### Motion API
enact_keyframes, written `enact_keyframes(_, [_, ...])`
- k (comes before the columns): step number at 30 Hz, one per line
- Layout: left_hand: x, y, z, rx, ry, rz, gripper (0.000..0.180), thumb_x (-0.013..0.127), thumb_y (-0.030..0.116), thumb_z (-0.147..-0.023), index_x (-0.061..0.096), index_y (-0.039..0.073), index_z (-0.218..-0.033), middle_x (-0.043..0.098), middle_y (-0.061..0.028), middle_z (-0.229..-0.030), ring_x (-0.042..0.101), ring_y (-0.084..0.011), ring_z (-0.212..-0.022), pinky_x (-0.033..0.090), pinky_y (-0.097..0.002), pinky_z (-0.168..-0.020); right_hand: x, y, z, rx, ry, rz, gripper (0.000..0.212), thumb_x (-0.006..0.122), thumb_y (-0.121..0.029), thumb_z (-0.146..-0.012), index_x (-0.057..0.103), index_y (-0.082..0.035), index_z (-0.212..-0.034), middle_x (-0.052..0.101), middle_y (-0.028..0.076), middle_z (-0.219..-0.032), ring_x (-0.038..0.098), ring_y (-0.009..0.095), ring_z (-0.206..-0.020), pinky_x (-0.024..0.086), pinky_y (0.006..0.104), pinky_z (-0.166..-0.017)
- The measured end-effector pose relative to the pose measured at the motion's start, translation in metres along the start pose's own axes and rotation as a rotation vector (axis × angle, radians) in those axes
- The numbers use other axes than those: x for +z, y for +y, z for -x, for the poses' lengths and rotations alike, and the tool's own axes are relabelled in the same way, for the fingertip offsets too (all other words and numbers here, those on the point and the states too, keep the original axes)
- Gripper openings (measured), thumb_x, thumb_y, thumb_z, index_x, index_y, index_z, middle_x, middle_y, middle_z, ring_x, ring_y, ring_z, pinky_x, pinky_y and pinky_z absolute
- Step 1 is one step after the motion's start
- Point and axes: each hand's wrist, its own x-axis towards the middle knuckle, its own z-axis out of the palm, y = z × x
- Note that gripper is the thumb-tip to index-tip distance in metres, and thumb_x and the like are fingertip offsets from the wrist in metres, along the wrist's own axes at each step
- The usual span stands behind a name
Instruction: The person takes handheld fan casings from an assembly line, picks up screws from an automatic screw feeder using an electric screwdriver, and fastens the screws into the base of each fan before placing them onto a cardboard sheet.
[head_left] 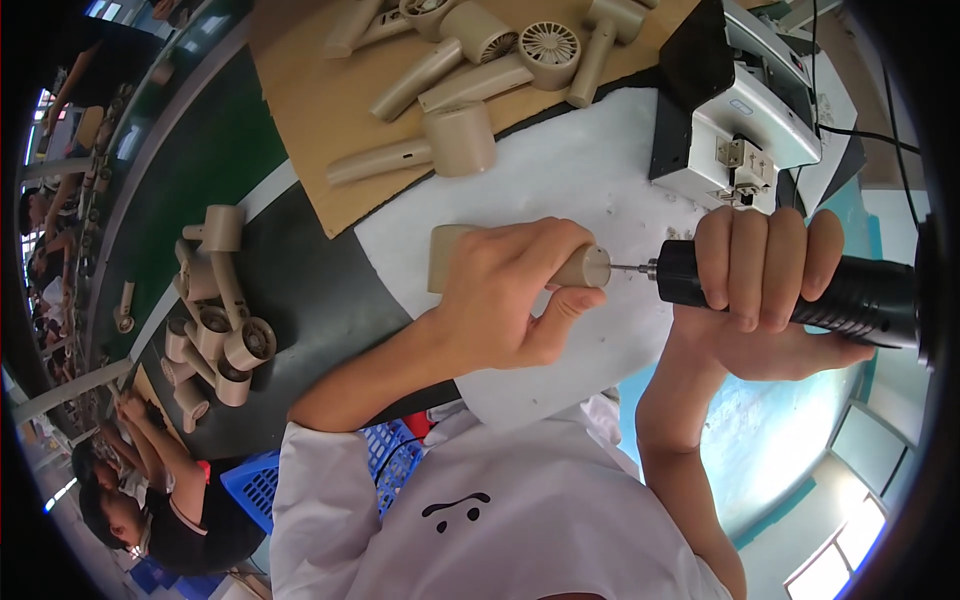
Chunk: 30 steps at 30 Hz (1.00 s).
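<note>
A white sheet covers part of the dark tabletop. Over the sheet, the matte beige handheld fan is horizontal: cylindrical head left, rounded handle end right. Left fingers grasp its handle; right fingers grip the black power screwdriver, bit at the handle's end face.

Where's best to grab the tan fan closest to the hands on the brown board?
Take that fan by its handle, probably from the left: it's slim and sticks out leftward from the wide round head, with the board's other fans lying behind.
</note>
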Motion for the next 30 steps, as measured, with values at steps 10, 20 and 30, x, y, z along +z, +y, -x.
enact_keyframes(10, [-0.01,0.005,0.005,-0.061,-0.107,-0.205,0.02,0.071,0.017,-0.076,0.061,0.004,-0.088,0.06,-0.0094,-0.069,0.057,-0.0251,-0.054,0.045,-0.0331,-0.05,-0.022,-0.014,0.007,0.026,0.023,0.131,0.062,0.053,-0.074,-0.08,0.042,-0.014,-0.086,0.045,-0.003,-0.065,0.043,0.008,-0.054,0.038,0.0246,-0.054])
enact_keyframes(20, [-0.116,-0.042,0.032,-0.111,0.142,-1.176,0.033,0.069,0.007,-0.077,0.06,0.002,-0.108,0.056,-0.0193,-0.11,0.056,-0.0339,-0.094,0.047,-0.0406,-0.082,-0.097,-0.065,-0.017,-0.169,0.141,0.553,0.101,0.025,-0.101,-0.06,0.045,-0.006,-0.089,0.041,0.003,-0.063,0.038,0.015,-0.053,0.035,0.0314,-0.054])
enact_keyframes(30, [-0.122,-0.052,0.02,-0.117,0.296,-0.483,0.031,0.069,0.015,-0.086,0.059,-0.002,-0.11,0.06,-0.018,-0.112,0.06,-0.0296,-0.104,0.047,-0.0385,-0.092,-0.1,-0.054,-0.022,-0.063,0.307,0.587,0.101,0.019,-0.097,-0.068,0.049,-0.002,-0.089,0.042,0.007,-0.06,0.036,0.017,-0.051,0.033,0.0313,-0.052])
